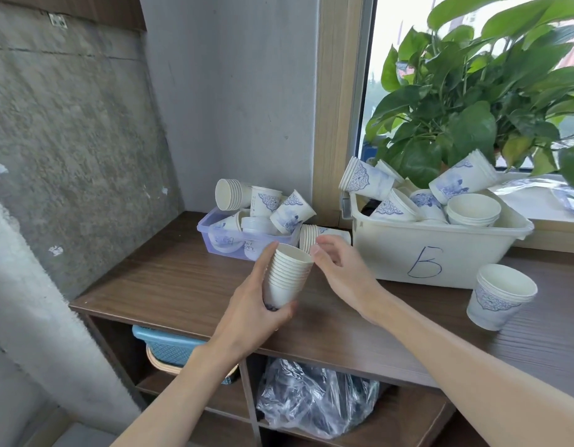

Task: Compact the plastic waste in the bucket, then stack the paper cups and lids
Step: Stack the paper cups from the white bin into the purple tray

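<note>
My left hand (251, 306) grips a tall stack of white paper cups (287, 275), tilted above the wooden counter. My right hand (339, 264) hovers just right of the stack's rim, fingers apart and holding nothing. Behind the hands a short stack of cups (311, 235) lies on its side. A small clear tub (214, 235) at the back holds several blue-patterned cups. A white bin marked "B" (440, 253) on the right holds more cups and cup stacks. Another stack of patterned cups (498, 296) stands upright on the counter at the right.
A leafy green plant (466, 101) overhangs the white bin by the window. Below the counter, a shelf holds a crumpled clear plastic bag (314, 395) and a blue basket (169, 346). A rough concrete wall rises on the left.
</note>
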A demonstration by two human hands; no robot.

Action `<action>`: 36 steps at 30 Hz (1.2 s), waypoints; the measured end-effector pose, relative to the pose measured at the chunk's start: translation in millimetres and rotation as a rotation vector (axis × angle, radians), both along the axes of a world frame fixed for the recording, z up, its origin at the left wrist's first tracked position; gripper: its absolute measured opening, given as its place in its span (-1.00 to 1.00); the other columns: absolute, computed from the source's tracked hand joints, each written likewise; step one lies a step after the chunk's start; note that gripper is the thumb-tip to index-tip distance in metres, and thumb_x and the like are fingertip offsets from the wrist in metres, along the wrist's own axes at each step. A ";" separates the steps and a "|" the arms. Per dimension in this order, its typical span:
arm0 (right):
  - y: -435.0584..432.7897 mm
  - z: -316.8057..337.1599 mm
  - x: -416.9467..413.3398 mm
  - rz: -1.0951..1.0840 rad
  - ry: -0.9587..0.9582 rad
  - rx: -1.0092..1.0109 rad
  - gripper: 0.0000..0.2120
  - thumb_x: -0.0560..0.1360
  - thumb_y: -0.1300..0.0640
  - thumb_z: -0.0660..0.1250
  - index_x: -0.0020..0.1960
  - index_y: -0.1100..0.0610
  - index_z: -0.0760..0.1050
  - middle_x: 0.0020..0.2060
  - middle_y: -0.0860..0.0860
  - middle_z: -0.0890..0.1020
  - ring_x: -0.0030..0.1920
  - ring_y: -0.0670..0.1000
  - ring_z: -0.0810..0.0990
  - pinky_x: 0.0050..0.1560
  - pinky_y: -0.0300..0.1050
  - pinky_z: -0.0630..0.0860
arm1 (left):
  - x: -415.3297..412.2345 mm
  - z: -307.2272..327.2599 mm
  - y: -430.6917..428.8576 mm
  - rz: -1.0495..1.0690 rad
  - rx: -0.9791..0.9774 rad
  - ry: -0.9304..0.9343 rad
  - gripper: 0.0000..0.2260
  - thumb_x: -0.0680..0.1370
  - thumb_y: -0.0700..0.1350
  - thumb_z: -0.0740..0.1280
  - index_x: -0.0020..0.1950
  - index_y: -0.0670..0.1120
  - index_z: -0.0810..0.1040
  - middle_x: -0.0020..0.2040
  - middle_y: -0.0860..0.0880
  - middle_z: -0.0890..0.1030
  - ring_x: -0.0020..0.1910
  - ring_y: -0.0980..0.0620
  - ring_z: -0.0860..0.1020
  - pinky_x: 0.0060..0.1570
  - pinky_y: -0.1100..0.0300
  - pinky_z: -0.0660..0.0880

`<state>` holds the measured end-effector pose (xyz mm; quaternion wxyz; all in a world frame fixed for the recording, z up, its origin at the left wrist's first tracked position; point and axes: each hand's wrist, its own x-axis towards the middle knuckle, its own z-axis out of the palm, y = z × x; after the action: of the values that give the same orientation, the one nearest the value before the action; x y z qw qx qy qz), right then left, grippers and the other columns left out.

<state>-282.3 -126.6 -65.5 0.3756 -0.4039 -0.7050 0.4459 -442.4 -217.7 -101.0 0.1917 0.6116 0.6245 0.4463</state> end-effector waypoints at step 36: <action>64.2 -31.5 -18.9 -0.129 -0.903 0.591 -0.31 0.28 -0.16 0.43 0.35 -0.04 0.31 0.17 0.01 0.38 0.22 0.09 0.34 0.19 -0.06 0.23 | -19.3 -21.2 15.5 0.129 0.094 -0.108 -0.21 0.38 0.07 0.42 0.51 0.38 0.10 0.16 0.19 0.61 0.02 0.07 0.62 0.11 -0.03 0.56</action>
<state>-301.2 -62.4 -97.0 0.1593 -0.4752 -0.8653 -0.0131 -461.7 -202.2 -122.2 0.1668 0.5535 0.6298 0.5188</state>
